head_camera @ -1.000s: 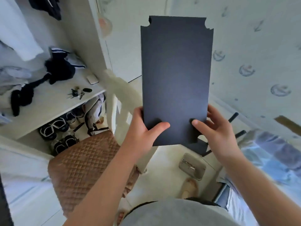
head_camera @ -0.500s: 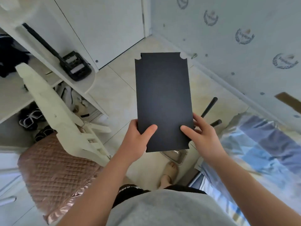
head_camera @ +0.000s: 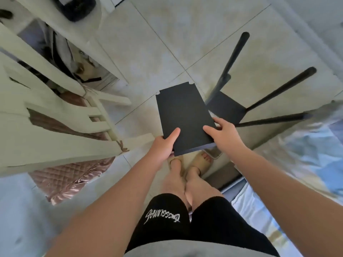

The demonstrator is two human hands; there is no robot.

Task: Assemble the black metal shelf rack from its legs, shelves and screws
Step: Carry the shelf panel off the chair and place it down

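**Shelf panel lowered from chest height toward the floor**

Lowered since half a second ago, the loose black shelf panel [head_camera: 183, 117] now sits well below its former height, tilted with its notched far corners pointing away over the tiled floor [head_camera: 167, 43]. The left hand [head_camera: 163, 145] grips the near left corner, thumb flat on top and fingers curled underneath. The right hand [head_camera: 224, 134] pinches the near right edge, thumb on the top face and fingers wrapped along the side. Just beside the panel on the right stands the partly built rack: another black shelf [head_camera: 225, 108] with three black legs [head_camera: 282, 88] rising from it. A white chair [head_camera: 55, 117] with a pink quilted cushion [head_camera: 65, 175] stands at left.
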